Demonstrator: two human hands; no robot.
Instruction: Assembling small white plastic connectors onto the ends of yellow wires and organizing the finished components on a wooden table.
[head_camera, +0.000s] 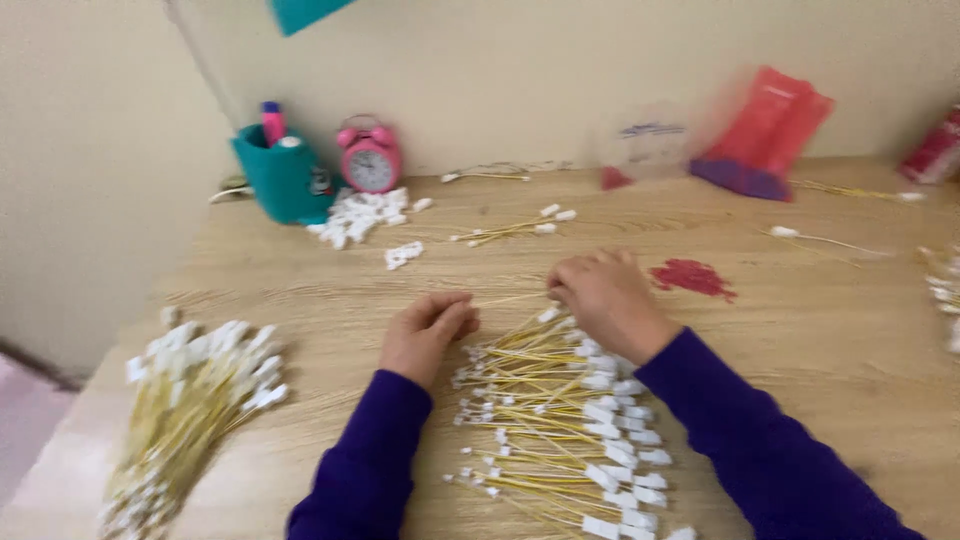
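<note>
A red bag (770, 128) stands upper right; a teal cup (283, 178) upper left holds pens (272, 122). Both hands' fingers, left (425, 333) and right (605, 300), curl on one yellow wire (510, 298) above the centre pile (560, 420).

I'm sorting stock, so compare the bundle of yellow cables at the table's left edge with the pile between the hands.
The left bundle of yellow cables with white connectors lies gathered, roughly parallel and untouched. The pile of yellow cables between the hands lies looser and crisscrossed, and the right hand touches its top. Both rest on the wooden table.
</note>
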